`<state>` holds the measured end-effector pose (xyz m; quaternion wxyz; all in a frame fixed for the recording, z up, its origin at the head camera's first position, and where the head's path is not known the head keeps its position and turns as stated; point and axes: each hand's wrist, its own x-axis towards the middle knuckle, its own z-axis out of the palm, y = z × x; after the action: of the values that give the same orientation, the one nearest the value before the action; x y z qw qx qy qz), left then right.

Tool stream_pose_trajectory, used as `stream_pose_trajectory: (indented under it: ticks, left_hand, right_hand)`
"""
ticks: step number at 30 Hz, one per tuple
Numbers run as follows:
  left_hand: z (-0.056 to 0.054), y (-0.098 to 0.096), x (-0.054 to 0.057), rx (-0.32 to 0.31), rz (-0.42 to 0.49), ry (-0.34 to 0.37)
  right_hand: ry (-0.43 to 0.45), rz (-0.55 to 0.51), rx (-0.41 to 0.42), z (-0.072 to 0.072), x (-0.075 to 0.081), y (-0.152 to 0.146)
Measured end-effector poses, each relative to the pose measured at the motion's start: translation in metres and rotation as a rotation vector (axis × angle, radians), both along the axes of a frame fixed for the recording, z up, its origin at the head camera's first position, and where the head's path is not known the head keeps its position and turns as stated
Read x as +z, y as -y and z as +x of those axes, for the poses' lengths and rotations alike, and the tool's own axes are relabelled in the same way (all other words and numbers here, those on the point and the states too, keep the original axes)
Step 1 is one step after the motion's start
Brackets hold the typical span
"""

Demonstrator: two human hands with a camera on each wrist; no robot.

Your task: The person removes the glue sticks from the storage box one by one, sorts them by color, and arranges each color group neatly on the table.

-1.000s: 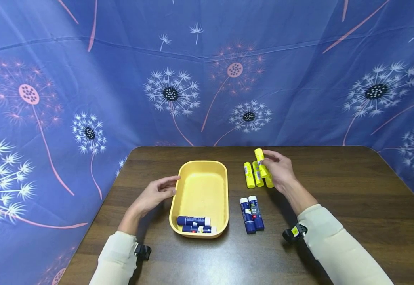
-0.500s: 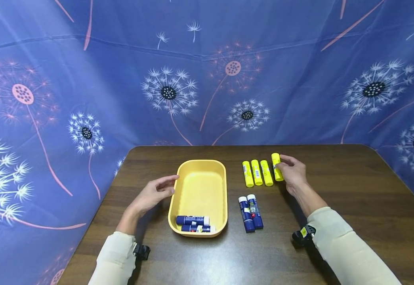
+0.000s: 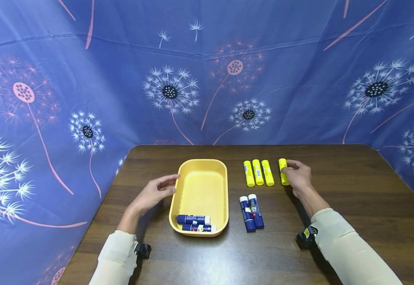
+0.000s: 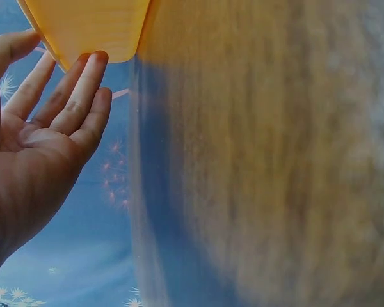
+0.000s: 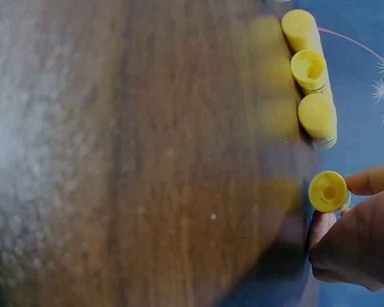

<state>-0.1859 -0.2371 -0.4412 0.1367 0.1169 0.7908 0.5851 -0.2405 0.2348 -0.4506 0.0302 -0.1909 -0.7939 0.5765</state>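
Note:
My right hand pinches a yellow glue stick at the table's surface. In the right wrist view, that glue stick shows its round end between thumb and fingers. To its left, three more yellow glue sticks lie side by side, a gap away. My left hand touches the left rim of a yellow plastic tray with fairly straight fingers. The left wrist view has the left hand with its fingertips against the tray's side.
Two blue glue sticks with white caps lie together right of the tray. Another two blue glue sticks lie inside the tray at its near end. Behind the brown wooden table hangs a blue cloth with dandelions.
My right hand has carried the yellow glue stick from above the row down to the table, right of the other three. My left hand has stayed at the tray's rim.

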Motion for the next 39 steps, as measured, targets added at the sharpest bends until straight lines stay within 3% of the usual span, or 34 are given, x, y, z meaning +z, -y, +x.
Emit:
stream_pose_trajectory:
  ticks: [9,19,39]
  left_hand:
    - [-0.0018,0.0012,0.0001,-0.014,-0.008,0.001]
    - [0.0005,0.0009,0.0022,-0.003,-0.027,0.003]
    - [0.0009,-0.0004,0.0014,0.001,-0.023,0.002]
  right_hand:
    - [0.041,0.121,0.04,0.001,-0.0011,0.0005]
    - [0.017,0.174,0.015,0.0007,-0.003,0.0034]
    - [0.038,0.141,0.016,0.0005,0.0032,0.0009]
